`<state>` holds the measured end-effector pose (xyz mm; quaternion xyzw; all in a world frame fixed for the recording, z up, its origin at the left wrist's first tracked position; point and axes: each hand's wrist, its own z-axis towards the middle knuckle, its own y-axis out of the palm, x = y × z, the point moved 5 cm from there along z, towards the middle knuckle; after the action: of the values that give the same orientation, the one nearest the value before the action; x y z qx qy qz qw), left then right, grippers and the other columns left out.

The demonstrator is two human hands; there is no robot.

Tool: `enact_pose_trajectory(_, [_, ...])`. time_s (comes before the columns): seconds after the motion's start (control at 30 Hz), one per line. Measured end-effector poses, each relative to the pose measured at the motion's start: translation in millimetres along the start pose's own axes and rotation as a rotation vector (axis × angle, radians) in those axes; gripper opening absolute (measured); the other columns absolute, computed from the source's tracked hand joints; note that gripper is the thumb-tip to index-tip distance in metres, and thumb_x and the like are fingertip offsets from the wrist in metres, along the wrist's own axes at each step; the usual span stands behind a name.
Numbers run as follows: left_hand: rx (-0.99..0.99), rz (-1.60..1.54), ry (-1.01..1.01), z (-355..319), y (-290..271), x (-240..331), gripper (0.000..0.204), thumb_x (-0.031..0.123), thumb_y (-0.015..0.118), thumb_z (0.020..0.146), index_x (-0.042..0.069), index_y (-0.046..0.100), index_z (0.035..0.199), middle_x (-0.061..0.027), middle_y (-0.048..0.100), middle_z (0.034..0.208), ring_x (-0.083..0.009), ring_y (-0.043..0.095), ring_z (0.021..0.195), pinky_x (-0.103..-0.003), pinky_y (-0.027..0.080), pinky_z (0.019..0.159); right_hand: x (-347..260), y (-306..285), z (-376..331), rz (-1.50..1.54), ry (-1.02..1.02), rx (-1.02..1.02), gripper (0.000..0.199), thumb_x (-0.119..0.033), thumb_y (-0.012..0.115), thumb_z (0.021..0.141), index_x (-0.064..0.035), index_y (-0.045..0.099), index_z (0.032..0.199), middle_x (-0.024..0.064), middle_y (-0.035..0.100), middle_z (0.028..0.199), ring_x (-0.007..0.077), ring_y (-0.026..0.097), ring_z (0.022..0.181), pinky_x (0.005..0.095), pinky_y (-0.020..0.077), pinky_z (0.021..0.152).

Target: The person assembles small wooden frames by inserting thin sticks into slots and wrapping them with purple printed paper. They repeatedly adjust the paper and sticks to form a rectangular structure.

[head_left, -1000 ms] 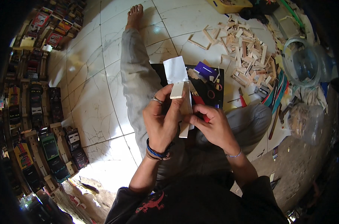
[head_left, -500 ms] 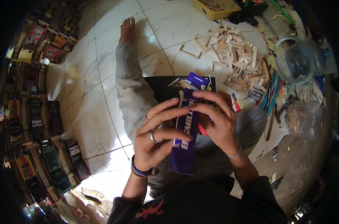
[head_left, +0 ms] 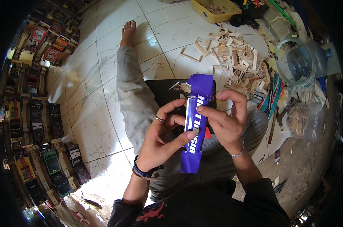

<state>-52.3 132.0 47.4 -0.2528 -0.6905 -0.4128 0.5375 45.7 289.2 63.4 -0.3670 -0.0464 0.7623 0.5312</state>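
A long purple printed strip point(head_left: 202, 122) with white lettering is upright before me, its face toward me and its narrower flaps sticking out at both ends. My left hand point(head_left: 156, 138) grips its left edge, thumb across the front and fingers curled at the side and behind. From the right, my right hand point(head_left: 230, 126) presses a digit onto the strip's face; another finger is bent and stands apart from it near the upper flap. Whatever lies behind the strip is mostly hidden, though a small red piece point(head_left: 208, 133) peeks out beside its right edge.
A black board point(head_left: 158, 89) with scraps lies beyond my hands. Loose wooden pieces point(head_left: 239, 56) are heaped at the far right, near a yellow tub point(head_left: 213, 16) and a clear plastic jug point(head_left: 318, 56). Rows of boxed goods point(head_left: 52, 159) line the left.
The purple strip has turned to show more of its face, with both end flaps visible. My left hand has shifted from over its front to its left edge; the right has drawn back slightly.
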Motion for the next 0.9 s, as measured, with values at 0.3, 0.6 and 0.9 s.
enact_pose_trajectory(0.3, [0.131, -0.007, -0.002, 5.3, -6.3, -9.6, 0.071, -0.007, 0.074, 0.088, 0.003, 0.036, 0.148, -0.0064, 0.07, 0.094, -0.014, 0.07, 0.088, -0.025, 0.055, 0.078, 13.4, 12.5, -15.5, 0.733, 0.735, 0.074, 0.018, -0.009, 0.062, 0.102, 0.0027, 0.059, 0.115, 0.007, 0.063, 0.115, 0.0124, 0.06, 0.104, 0.0272, 0.0465, 0.094])
enact_pose_trajectory(0.6, [0.093, -0.04, -0.032, 5.5, -6.0, -8.6, 0.073, -0.006, 0.073, 0.09, 0.002, 0.031, 0.15, -0.0111, 0.072, 0.101, -0.0158, 0.07, 0.092, -0.027, 0.055, 0.083, 19.5, 33.3, -18.7, 1.048, 1.139, -0.174, 0.024, -0.02, 0.071, 0.098, -0.0021, 0.069, 0.114, -0.0016, 0.07, 0.095, 0.0033, 0.063, 0.087, 0.0206, 0.0492, 0.076])
enact_pose_trajectory(0.9, [0.136, -0.111, 0.021, -7.0, -3.9, -16.9, 0.072, 0.019, 0.066, 0.1, 0.004, 0.024, 0.156, -0.0164, 0.048, 0.144, -0.0244, 0.052, 0.128, -0.041, 0.04, 0.111, 32.6, 25.4, -24.2, 0.89, 1.162, 0.226, 0.016, -0.022, 0.074, 0.095, -0.0071, 0.072, 0.099, -0.0045, 0.067, 0.086, 0.0019, 0.051, 0.073, 0.02, 0.04, 0.067])
